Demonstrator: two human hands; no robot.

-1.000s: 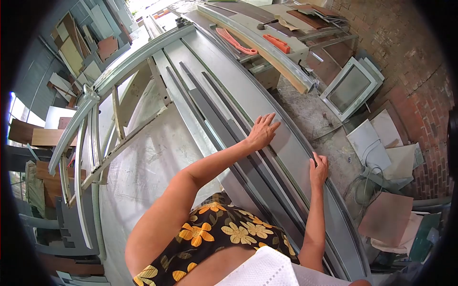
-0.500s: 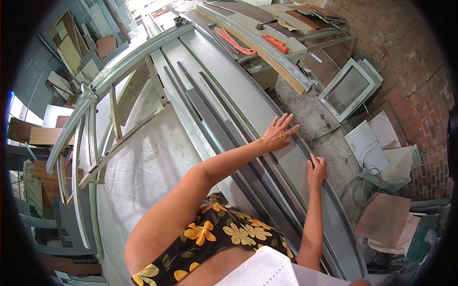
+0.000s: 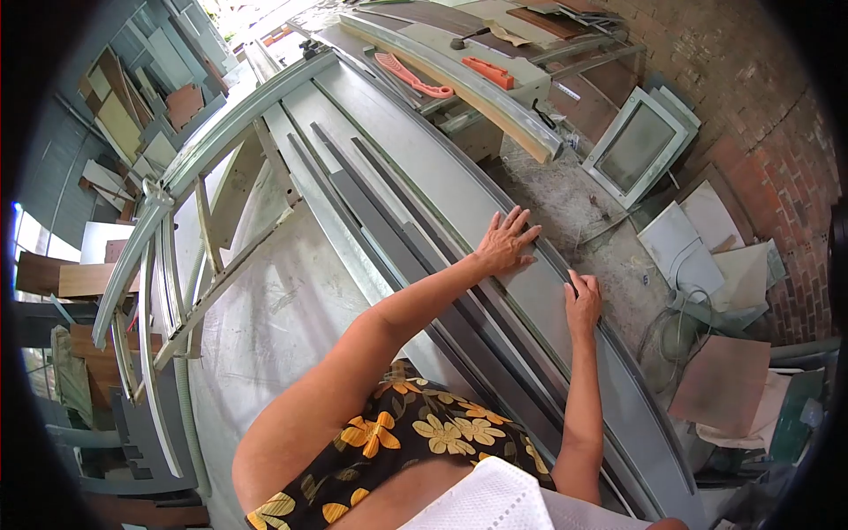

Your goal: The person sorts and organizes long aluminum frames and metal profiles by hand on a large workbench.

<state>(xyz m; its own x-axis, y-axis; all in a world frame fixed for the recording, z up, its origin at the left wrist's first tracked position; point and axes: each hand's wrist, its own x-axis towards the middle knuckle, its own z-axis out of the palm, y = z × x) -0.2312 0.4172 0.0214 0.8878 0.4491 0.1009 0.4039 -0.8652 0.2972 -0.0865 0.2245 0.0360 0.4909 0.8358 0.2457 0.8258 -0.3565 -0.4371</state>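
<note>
1. 2 hands in view, both on 1 long grey panel (image 3: 415, 159) running top-L to bottom-R in front of the person.
2. L hand (image 3: 507, 242): flat on panel, palm down, fingers spread wide, nothing gripped.
3. R hand (image 3: 583, 302): fingers bent at panel's R edge, nearer the person than L hand; can't tell if it's clasping anything. The 2 hands are near ea. other, apart.
4. 3 dark strips (image 3: 355, 196) lengthwise, just L of panel, approx. parallel; L forearm crosses over them.
5. 1 metal frame (image 3: 265, 99) of curved rails, far end & L.
6. Beyond panel, upper R: 1 pinkish-red tool (image 3: 411, 77), 1 orange-red item (image 3: 488, 72), w/ 1 wood-edged rail (image 3: 459, 79) betw. them.
7. R side, floor: 1 framed pane (image 3: 638, 141) tilted, 1 reddish-brown board (image 3: 723, 382), 1 loose cable (image 3: 669, 329).
</note>
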